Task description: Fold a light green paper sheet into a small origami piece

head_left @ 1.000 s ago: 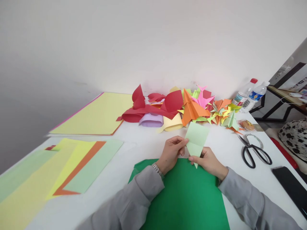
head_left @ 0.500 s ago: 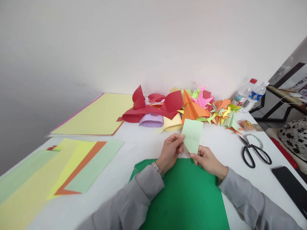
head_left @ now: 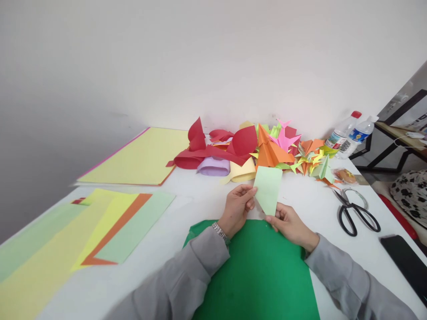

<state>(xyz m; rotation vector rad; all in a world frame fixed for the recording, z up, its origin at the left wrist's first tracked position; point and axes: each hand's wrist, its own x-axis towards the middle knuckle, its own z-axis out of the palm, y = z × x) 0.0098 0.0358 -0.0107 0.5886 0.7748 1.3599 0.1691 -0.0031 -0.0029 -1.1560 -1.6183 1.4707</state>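
Note:
A small light green paper [head_left: 267,189] is held up just past the far edge of a large green sheet [head_left: 260,271]. My left hand [head_left: 237,209] pinches the paper's left edge between thumb and fingers. At its lower right corner, my right hand [head_left: 289,223] grips it with thumb and fingertips. The paper's lower left corner looks slanted. Behind it lie folded paper pieces, among them an orange one [head_left: 269,149], a pink one [head_left: 285,138] and curled red paper [head_left: 242,143].
Coloured sheets [head_left: 128,226] lie at the left, with a large yellow sheet [head_left: 136,155] behind them. Black-handled scissors [head_left: 348,206], a black phone-like object [head_left: 405,262] and two plastic bottles [head_left: 358,133] are at the right. A wall stands behind the table.
The view has shifted slightly, so the things on the table appear a little further right. Both hands keep their hold on the light green paper, with hardly any movement.

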